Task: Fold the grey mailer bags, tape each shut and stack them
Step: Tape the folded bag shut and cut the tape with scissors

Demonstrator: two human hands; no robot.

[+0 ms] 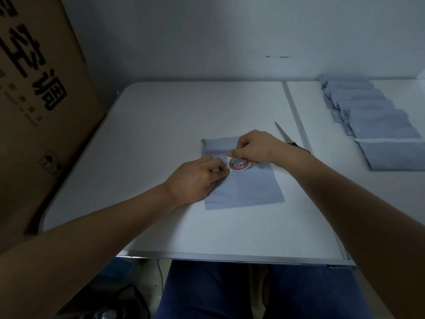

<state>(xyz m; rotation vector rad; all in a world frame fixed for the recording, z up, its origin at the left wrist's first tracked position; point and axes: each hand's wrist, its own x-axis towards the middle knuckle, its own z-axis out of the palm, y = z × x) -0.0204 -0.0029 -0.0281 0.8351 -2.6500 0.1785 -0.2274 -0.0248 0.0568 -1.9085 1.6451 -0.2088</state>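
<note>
Grey plastic, the mailer bag (243, 187) lies flat mid-table (161, 125) under both hands. Left hand (193, 178) presses its left edge, fingertips pinched at what seems a tape end; this is hard to make out. Right hand (255, 148) grips the tape roll (238, 164), upright on the bag's folded top. Behind that wrist, scissors (285, 134) are partly hidden. Farther right, folded bags (377, 120) overlap in a row, cut off by the frame.
</note>
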